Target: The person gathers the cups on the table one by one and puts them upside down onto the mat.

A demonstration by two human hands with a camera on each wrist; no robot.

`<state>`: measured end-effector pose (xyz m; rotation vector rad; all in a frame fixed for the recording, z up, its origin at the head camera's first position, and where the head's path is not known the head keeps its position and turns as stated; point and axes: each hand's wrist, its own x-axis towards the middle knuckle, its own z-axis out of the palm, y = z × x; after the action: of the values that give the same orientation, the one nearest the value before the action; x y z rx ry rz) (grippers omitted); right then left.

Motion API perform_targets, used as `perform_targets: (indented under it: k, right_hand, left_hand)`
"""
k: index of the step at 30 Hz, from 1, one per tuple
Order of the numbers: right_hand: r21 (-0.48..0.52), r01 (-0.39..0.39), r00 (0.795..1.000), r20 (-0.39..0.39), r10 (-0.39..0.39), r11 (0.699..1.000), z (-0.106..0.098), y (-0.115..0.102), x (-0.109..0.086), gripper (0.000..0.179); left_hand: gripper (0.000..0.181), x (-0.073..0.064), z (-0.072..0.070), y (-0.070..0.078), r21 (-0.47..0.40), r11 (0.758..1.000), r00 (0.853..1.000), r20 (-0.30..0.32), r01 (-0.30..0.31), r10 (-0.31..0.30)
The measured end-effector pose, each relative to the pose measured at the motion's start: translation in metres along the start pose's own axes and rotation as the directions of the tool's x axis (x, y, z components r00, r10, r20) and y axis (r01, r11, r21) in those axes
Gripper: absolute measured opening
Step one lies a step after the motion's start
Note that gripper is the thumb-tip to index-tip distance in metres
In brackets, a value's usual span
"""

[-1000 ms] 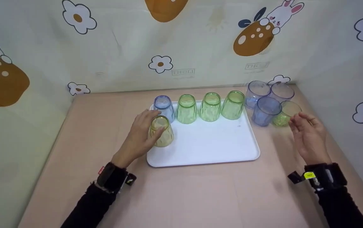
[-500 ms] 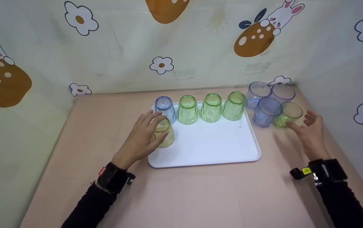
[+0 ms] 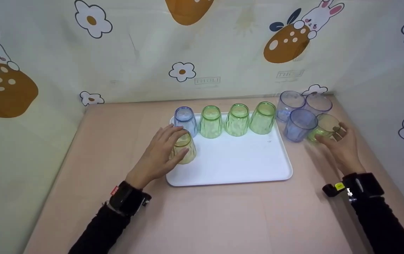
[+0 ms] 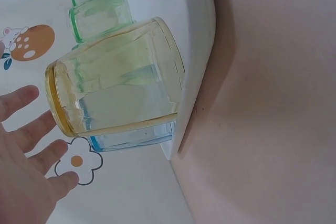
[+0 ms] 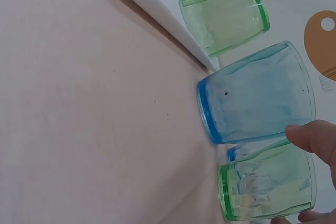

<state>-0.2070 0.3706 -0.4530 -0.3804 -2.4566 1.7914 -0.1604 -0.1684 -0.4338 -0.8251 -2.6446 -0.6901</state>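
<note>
In the head view, my left hand (image 3: 158, 155) is beside an upside-down yellow glass (image 3: 184, 150) on the front left of a white tray (image 3: 237, 165). Its fingers are spread and relaxed; the left wrist view shows them apart from the yellow glass (image 4: 115, 82). My right hand (image 3: 344, 150) grips an upright green glass (image 3: 325, 127) on the table right of the tray. The thumb lies at its near side and the fingers wrap its right side. In the right wrist view the thumb (image 5: 315, 137) is at the rim, between this green glass (image 5: 268, 187) and a blue glass (image 5: 257, 93).
Along the tray's back edge stand an upside-down blue glass (image 3: 185, 121) and three upside-down green glasses (image 3: 210, 121). Upright blue (image 3: 299, 127) and purple-tinted (image 3: 319, 103) glasses crowd close to the held one. A patterned cloth wall (image 3: 135, 63) rises behind the table (image 3: 223, 215).
My right hand has moved to the green glass, and its fingers and thumb have come around it. The left hand stays near the yellow glass. The head view has shifted slightly.
</note>
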Motion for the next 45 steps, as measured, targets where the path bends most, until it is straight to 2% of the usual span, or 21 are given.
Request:
perform_targets:
  k: [8,11,18,21,23,25,28,31,33,38,40,45]
  right_hand:
    - [-0.102,0.011,1.0,-0.012,-0.012,0.995,0.004,-0.004,0.007,0.111]
    - [-0.122,0.015,1.0,-0.012,-0.017,0.992,0.005,-0.004,0.009,0.113]
    - [-0.143,0.033,0.999,-0.001,-0.034,0.989,0.003,0.007,0.015,0.101]
    - [-0.078,0.016,1.0,-0.023,-0.018,0.997,0.002,0.009,0.016,0.096]
    - [0.018,-0.01,0.999,-0.05,0.011,1.0,0.002,0.01,0.016,0.094]
    - [0.128,-0.034,0.996,-0.078,0.044,0.991,0.001,0.01,0.016,0.095]
    - [0.218,-0.056,0.991,-0.108,0.081,0.974,0.0,0.01,0.014,0.096]
    - [0.236,-0.059,0.989,-0.116,0.088,0.97,-0.003,0.008,0.011,0.096]
    - [0.174,-0.046,0.989,-0.128,0.069,0.984,-0.006,0.006,0.008,0.095]
    - [0.163,0.016,0.983,-0.181,0.014,0.987,-0.01,-0.007,0.002,0.089]
    - [0.237,0.044,0.98,-0.197,0.004,0.971,-0.01,-0.013,-0.001,0.088]
    - [0.321,0.109,0.974,-0.225,-0.036,0.941,-0.009,-0.025,-0.006,0.085]
  left_hand:
    - [0.053,0.0,-0.001,0.001,0.026,0.999,0.996,0.068,0.047,-0.048]
    - [0.053,0.0,0.001,0.003,0.029,0.998,0.996,0.078,0.047,-0.05]
    - [0.054,0.001,0.005,0.006,0.032,0.998,0.993,0.101,0.05,-0.053]
    - [0.053,0.002,0.005,0.007,0.028,0.999,0.994,0.096,0.044,-0.047]
    - [0.053,0.003,0.004,0.007,0.027,0.999,0.995,0.089,0.038,-0.04]
    - [0.053,0.003,0.005,0.007,0.029,0.999,0.996,0.086,0.033,-0.036]
    - [0.053,0.003,0.005,0.007,0.033,0.999,0.995,0.09,0.033,-0.036]
    - [0.054,0.004,0.005,0.008,0.037,0.999,0.995,0.096,0.035,-0.039]
    - [0.054,0.004,0.005,0.008,0.038,0.999,0.995,0.096,0.035,-0.038]
    - [0.054,0.005,0.003,0.008,0.041,0.998,0.994,0.099,0.038,-0.042]
    - [0.054,0.005,0.003,0.009,0.041,0.998,0.994,0.101,0.043,-0.047]
    - [0.054,0.004,0.003,0.01,0.032,0.998,0.995,0.092,0.045,-0.048]
